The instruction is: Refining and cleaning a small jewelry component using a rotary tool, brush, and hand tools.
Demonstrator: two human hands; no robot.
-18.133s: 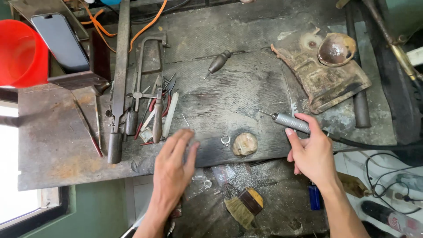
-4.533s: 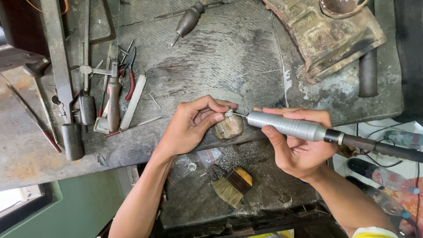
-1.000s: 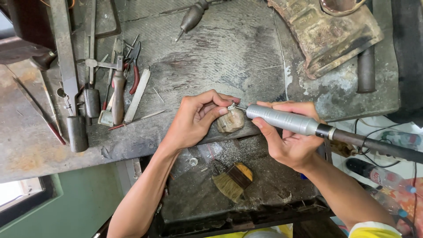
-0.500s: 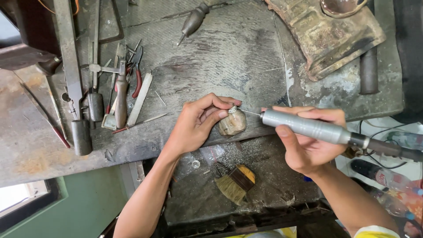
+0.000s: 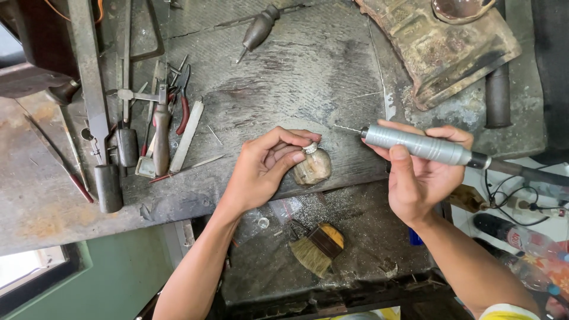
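Note:
My left hand (image 5: 264, 169) pinches a small silver ring (image 5: 310, 148) between thumb and fingers, resting it on a rounded worn wooden peg (image 5: 314, 169) at the bench's front edge. My right hand (image 5: 418, 178) grips a grey metal rotary handpiece (image 5: 418, 145) with a thin bur tip (image 5: 347, 128) pointing left. The bur tip hangs a short way to the right of the ring, not touching it. A dark flexible shaft (image 5: 521, 173) runs off from the handpiece to the right.
Files, pliers and a saw frame (image 5: 136, 118) lie in a pile at the left of the scarred bench (image 5: 284, 77). A wooden-handled graver (image 5: 258, 29) lies at the top. A rusty metal block (image 5: 444, 47) sits top right. A small brush (image 5: 317, 249) rests on the tray below.
My right hand has drawn the handpiece to the right, away from the ring; a second ago its tip was at the ring. My left hand still holds the ring on the peg.

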